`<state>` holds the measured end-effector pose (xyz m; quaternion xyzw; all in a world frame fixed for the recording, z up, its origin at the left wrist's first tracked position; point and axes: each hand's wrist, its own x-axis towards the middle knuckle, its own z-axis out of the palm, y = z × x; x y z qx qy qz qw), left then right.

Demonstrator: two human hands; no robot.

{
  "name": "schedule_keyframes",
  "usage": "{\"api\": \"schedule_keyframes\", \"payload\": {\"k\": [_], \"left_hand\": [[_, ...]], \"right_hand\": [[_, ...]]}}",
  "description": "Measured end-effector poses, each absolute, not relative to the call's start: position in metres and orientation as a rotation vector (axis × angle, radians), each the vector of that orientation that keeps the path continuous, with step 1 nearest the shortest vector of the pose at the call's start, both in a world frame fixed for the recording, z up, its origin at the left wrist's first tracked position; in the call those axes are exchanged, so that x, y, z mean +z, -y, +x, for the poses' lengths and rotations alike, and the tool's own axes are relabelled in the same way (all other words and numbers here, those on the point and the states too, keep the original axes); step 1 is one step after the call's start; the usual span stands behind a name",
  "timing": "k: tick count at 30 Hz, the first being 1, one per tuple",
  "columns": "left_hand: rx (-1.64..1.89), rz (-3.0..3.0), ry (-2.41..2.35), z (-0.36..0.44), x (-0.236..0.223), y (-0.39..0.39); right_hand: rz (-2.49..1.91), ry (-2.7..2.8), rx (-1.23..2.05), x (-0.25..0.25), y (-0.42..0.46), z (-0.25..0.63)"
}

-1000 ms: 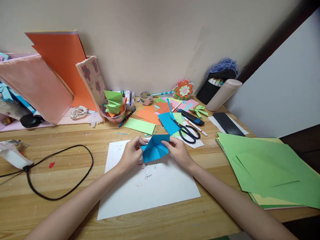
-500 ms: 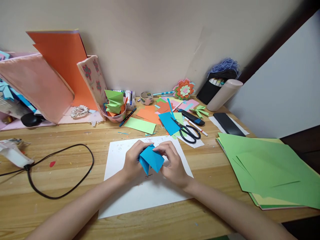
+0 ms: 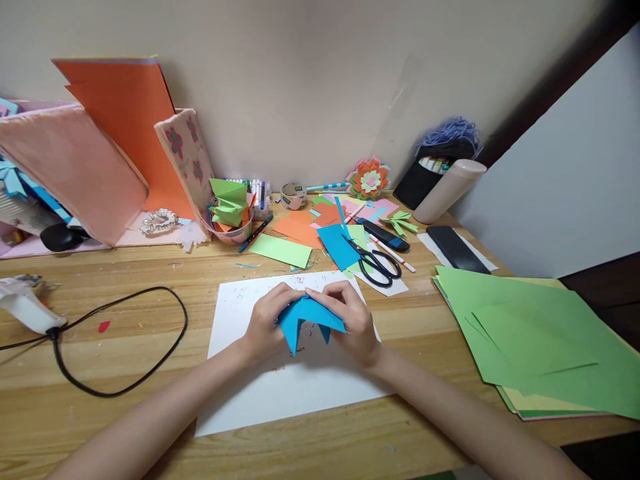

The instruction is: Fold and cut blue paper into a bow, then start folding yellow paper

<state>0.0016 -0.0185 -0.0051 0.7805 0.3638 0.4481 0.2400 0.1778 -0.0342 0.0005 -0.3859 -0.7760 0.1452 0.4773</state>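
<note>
Fingers point(image 3: 330, 304) pinch creased blue paper point(image 3: 311, 311), sharply pointed.

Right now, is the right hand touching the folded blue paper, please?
Touching: the head view shows the right hand holding the folded blue paper, one finger laid along its upper edge.

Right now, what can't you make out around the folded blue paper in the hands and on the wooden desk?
All in the head view:
- Folded blue paper: far side hidden by its own front and the left hand and right hand.
- White plastic object: cut off by the left edge.
- Small dark marks on the rectangular white paper sheet: too small to tell ink from scraps.
</note>
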Motion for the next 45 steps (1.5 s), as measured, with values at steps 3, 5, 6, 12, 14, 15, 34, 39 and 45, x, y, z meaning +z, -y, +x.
{"api": "schedule_keyframes", "payload": {"k": [3,5,6,12,14,15,34,39,45], "left_hand": [[1.215,2.145,-0.966,0.001,-0.004,0.016],[1.175,2.156,-0.955,0.000,-0.002,0.015],[1.139,2.163,-0.950,0.000,0.000,0.014],[0.833,2.119,-0.966,-0.003,0.024,0.006],[0.770,2.044,-0.983,-0.004,0.030,0.003],[0.748,1.976,-0.997,-0.004,0.031,0.001],[0.537,0.910,-0.828,-0.002,0.016,-0.002],[0.552,0.912,-0.850,-0.005,0.014,-0.005],[0.803,0.993,-1.200,-0.001,0.023,-0.003]], "right_hand": [[-0.914,1.917,0.442,0.005,0.027,0.185],[-0.878,1.938,0.556,0.009,0.022,0.191],[-0.871,1.940,0.611,0.011,0.020,0.194],[-1.103,1.782,0.943,0.018,0.006,0.205],[-1.185,1.641,1.143,0.016,0.002,0.206],[-1.189,1.566,1.254,0.014,0.000,0.207],[-1.022,0.996,1.905,-0.002,-0.001,0.200],[-0.913,1.002,1.892,0.000,0.001,0.195],[-0.852,1.000,1.860,0.005,0.005,0.189]]}}
